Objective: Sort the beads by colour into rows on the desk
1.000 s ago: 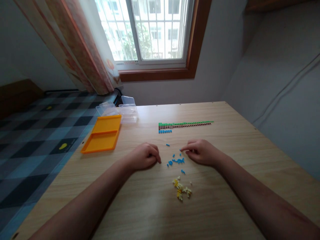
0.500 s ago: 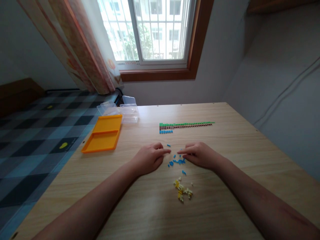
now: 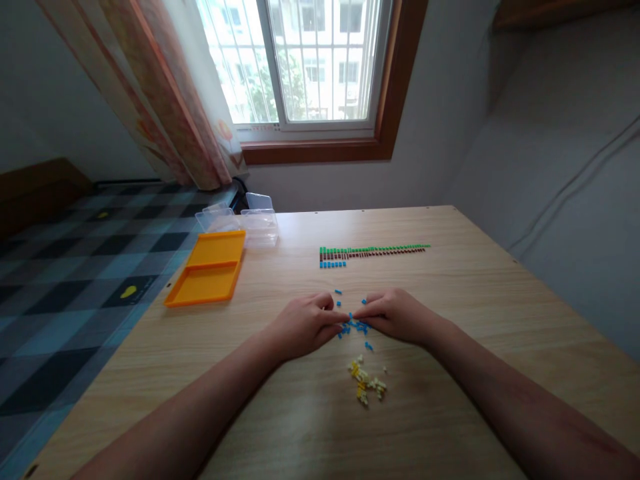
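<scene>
Both of my hands rest on the wooden table (image 3: 450, 373) and meet at a small scatter of blue beads (image 3: 356, 326). My left hand (image 3: 305, 323) has its thumb and fingers pinched together at the left side of the blue beads. My right hand (image 3: 395, 315) is pinched the same way at their right side, fingertips almost touching the left hand's. What each pinch holds is too small to make out. A single blue bead (image 3: 338, 292) lies just beyond the hands. A pile of yellow and white beads (image 3: 367, 385) lies nearer to me.
Farther back lie neat rows of green, brown and blue beads (image 3: 370, 251). An open orange case (image 3: 207, 268) and clear plastic boxes (image 3: 250, 220) sit at the table's left rear. A checked bed cover lies left of the table, a window and curtain behind.
My left hand has slid right and my right hand a little left, so the fingertips have come together over the blue beads. The bead rows and yellow pile are unmoved.
</scene>
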Demonstrator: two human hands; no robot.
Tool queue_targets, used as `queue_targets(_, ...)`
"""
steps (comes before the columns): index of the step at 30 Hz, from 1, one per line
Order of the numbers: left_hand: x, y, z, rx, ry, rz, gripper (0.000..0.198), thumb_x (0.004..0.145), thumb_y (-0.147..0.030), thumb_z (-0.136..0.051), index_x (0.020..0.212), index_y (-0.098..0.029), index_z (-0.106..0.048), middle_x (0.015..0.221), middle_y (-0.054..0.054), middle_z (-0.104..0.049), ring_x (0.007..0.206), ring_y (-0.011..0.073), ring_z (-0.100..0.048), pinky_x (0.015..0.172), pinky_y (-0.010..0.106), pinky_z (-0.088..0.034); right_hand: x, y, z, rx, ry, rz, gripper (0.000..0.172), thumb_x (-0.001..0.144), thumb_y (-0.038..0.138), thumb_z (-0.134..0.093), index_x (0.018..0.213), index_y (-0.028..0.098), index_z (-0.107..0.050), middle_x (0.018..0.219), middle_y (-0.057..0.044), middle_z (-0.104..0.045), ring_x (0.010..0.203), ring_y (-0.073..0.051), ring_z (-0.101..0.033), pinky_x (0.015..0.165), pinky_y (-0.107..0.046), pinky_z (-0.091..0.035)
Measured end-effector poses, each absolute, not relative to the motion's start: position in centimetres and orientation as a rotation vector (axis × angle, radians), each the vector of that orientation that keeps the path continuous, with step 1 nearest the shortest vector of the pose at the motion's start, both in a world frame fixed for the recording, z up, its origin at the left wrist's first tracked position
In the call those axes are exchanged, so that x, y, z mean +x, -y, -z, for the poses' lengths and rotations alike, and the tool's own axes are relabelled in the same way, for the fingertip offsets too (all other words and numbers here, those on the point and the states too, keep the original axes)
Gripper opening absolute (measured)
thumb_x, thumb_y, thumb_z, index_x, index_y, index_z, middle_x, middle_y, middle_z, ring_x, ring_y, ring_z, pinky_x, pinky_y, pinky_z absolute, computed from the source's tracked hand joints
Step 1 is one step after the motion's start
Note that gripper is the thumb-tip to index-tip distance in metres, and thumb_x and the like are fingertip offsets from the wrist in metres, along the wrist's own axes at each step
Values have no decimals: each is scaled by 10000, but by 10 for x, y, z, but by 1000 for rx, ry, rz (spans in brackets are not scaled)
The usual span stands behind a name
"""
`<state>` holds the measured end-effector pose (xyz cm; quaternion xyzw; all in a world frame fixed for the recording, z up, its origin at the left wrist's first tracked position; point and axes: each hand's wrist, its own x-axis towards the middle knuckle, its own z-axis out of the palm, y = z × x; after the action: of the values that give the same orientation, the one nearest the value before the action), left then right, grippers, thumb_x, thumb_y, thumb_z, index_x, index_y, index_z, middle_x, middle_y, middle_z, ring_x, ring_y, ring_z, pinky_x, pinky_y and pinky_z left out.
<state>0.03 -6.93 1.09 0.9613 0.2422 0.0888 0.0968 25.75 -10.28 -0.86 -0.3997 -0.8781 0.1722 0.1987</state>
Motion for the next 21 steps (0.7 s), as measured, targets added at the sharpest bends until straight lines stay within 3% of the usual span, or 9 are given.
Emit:
queue_targets(13, 2, 70, -8, 2884, -749, -236, 373, 990, -297, -465, 1346, -332, -571, 983, 45, -595, 851, 186, -584, 771, 318, -488, 262, 100, 13, -1137, 2296, -378, 228, 914, 213, -574, 1020, 253, -772, 828, -26, -736, 710, -130, -649, 665, -237, -459)
queue_targets(21, 1, 70, -8, 2827, -674, -290, 344, 987, -253, -452, 1251, -356, -648, 940, 34, -592, 827, 168, -585, 762, 295, -489, 273, 90, 18, -1272, 2142, -359, 197, 904, 230, -594, 974, 227, -777, 868, -46, -759, 756, -160, -673, 689, -263, -481)
